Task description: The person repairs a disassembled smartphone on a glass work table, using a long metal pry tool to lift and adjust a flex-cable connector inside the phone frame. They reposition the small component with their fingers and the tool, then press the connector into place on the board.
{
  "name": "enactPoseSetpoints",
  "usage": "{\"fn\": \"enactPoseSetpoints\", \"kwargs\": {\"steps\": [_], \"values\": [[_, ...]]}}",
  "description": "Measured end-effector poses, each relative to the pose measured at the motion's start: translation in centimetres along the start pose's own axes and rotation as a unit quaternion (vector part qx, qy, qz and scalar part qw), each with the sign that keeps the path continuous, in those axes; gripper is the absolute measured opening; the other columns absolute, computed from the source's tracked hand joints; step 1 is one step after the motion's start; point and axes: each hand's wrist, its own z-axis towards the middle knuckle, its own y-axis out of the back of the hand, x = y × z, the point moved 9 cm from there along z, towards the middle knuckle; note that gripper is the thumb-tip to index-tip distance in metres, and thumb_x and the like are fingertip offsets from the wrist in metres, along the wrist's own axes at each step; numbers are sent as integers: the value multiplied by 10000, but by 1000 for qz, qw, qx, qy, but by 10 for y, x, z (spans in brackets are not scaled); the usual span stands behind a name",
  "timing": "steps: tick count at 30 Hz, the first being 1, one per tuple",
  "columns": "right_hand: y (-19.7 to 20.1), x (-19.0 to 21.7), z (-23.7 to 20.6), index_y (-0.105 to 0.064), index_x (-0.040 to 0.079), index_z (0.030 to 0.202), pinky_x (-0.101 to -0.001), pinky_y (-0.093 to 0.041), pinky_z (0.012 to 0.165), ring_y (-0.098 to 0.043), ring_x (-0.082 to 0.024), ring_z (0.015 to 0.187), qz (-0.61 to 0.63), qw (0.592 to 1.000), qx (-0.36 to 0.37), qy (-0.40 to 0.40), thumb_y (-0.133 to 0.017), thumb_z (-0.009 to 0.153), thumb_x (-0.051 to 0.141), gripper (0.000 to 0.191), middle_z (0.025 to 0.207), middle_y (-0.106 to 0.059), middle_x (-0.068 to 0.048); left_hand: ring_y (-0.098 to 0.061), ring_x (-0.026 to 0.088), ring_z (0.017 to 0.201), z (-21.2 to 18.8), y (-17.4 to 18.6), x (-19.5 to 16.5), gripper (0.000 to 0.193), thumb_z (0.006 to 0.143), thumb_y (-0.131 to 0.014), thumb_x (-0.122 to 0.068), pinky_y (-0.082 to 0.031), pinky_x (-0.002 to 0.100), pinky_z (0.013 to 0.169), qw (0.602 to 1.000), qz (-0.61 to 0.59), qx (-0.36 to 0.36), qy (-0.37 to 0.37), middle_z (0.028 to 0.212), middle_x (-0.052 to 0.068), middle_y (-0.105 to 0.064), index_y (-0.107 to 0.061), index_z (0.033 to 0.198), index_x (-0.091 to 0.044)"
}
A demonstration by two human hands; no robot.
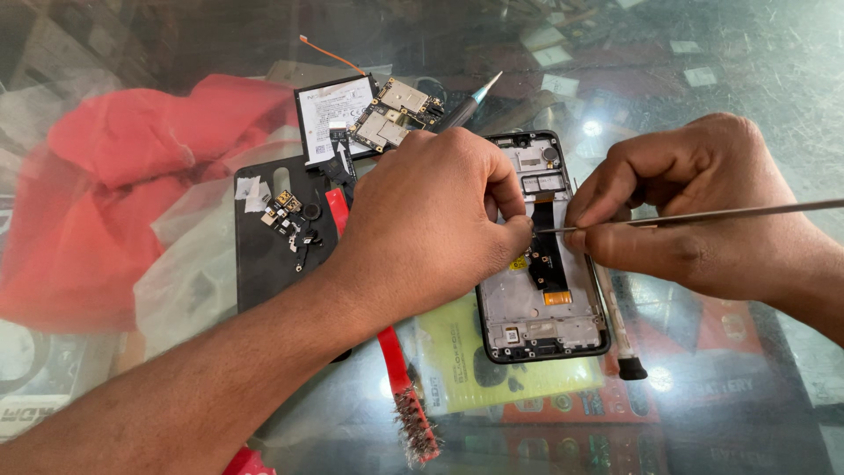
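Bright daylight, glare spots on glass tabletop [703,53], sharp focus

The opened phone frame [541,264] lay on the glass table [747,79], between your 2 hands: left hand [431,220] at its left edge, right hand [694,207] at its right. Behind your left hand sat a battery [330,114] with a circuit board [396,113] just right of it. A brush [400,387] lay in front, left of the frame.
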Motion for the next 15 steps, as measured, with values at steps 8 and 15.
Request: {"fn": "enactPoseSetpoints", "kwargs": {"steps": [8, 15], "values": [[-2, 2, -2, -744, 30, 811, -301, -695, 711, -825, -153, 772, 26, 998, 11, 65, -828, 741, -3, 114, 885, -769, -107, -751, 163, 657, 0, 0, -1, 69, 717, -765, -206, -576, 353, 648, 1000, 3, 5, 3, 659, 3, -741, -766, 697, -139], [-1, 0, -2, -767, 13, 796, -296, -683, 694, -814, -154, 763, 47, 997, 14, 62, -820, 750, -23, 79, 885, -769, -116, -749, 164, 665, 0, 1, -1, 81, 711, -771, -220, -576, 359, 648, 1000, 8, 7, 7, 667, 2, -741, -766, 696, -141]]}}
